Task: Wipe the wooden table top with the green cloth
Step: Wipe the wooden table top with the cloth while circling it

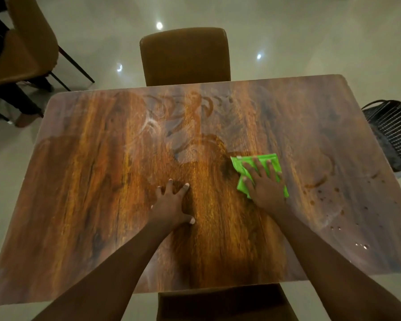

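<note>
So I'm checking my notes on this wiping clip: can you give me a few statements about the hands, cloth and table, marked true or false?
1. The right hand presses flat on the green cloth. True.
2. The left hand holds a second cloth. False: it rests bare on the table top.
3. Droplets lie on the table's right side. True.
4. The cloth hangs over the table's far edge. False: it lies well inside, right of centre.
5. A chair stands at the far edge. True.
</note>
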